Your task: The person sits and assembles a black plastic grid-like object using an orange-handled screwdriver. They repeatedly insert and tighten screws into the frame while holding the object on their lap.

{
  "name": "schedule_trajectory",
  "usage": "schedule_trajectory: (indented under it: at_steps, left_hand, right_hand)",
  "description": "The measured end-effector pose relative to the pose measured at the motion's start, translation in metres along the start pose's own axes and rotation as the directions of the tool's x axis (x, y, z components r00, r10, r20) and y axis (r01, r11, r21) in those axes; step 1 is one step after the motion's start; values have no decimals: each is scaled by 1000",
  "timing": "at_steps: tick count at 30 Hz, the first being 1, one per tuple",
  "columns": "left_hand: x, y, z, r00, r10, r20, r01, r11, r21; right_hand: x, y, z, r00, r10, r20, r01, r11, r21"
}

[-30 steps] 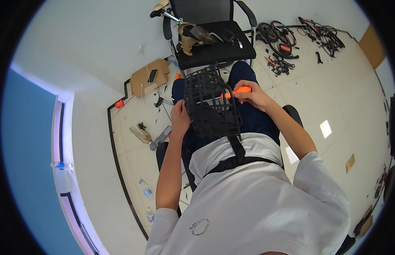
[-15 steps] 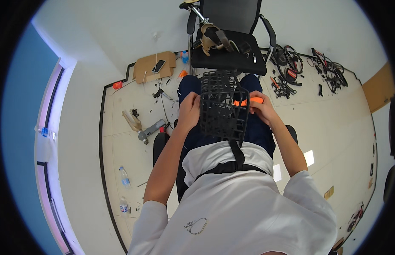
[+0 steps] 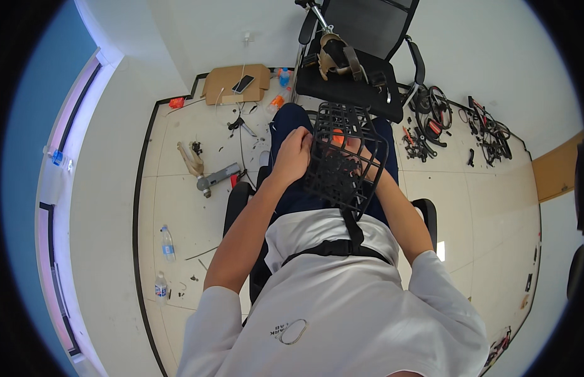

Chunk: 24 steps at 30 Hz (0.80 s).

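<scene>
On my lap stands a black wire-grid basket (image 3: pixel 317 179), with dark, perforated material showing in its lower part. My left hand (image 3: pixel 294 155) is closed on the basket's left side. Through the bars at the right side, my right hand (image 3: pixel 363 155) is partly visible, with its fingers closed round an orange-handled tool (image 3: pixel 338 136). The bars hide most of that tool, so its exact kind cannot be made out. A black strap (image 3: pixel 350 229) runs from below the basket to the belt at my waist.
A black office chair (image 3: pixel 352 81) ahead carries brown and black parts. Bicycle parts (image 3: pixel 490 132) lie at right. On the left floor are a grey metal part (image 3: pixel 220 178), bottles (image 3: pixel 167 244) and a flattened cardboard box (image 3: pixel 257 78) with a phone (image 3: pixel 244 84).
My right hand and the orange-handled tool have moved left, from beside the basket to behind or within its bars. The view has shifted, and the basket leans slightly differently.
</scene>
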<state>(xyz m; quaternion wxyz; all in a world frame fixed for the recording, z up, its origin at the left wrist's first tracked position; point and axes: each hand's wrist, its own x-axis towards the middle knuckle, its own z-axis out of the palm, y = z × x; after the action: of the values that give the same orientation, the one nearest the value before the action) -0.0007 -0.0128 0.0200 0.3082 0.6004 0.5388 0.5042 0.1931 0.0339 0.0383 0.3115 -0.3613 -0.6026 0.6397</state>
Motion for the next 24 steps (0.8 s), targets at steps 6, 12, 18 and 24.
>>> schedule_trajectory:
  at_steps: [6, 12, 18, 24]
  left_hand:
    - [3, -8, -2, 1000, -4, 14, 3, 999, 41]
    - [2, -8, 3, 997, -73, 35, 75, 996, -49]
    - [2, -10, 1, 997, -62, 51, 62, 998, -2]
    - [0, -4, 2, 993, -99, 63, 98, 995, 19]
  right_hand:
    - [16, 0, 5, 808, -505, 302, 578, 583, -571]
    - [19, -12, 10, 996, -10, 91, 23, 989, -145]
    - [20, -18, 15, 986, 168, 15, -166, 982, -91]
    - [22, 5, 3, 945, -265, 190, 324, 700, -637]
